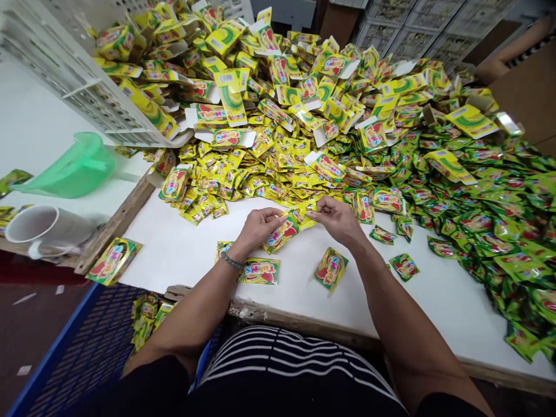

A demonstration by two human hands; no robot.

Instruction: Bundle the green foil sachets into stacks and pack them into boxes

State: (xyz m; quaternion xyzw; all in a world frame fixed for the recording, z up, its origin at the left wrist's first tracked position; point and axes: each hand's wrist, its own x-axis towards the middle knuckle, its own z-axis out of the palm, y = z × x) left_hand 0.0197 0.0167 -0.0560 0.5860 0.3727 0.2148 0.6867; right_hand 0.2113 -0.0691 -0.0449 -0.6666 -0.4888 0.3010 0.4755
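My left hand [259, 227] is closed round a yellow and red candy packet [281, 234] held just above the white table [182, 243]. My right hand [334, 219] pinches small yellow sachets [304, 212] at the packet's upper end. Both hands meet at the near edge of a big heap of yellow packets and sachets [260, 133]. Two filled packets [259, 271] [330, 269] lie flat on the table just below my hands.
A heap of green sachets [499, 202] covers the table's right side. A white plastic crate [73, 75] lies tipped at the back left. A green scoop [73, 169] and a white mug [39, 229] rest on the left. A blue crate [82, 347] holding packets stands below the table's edge.
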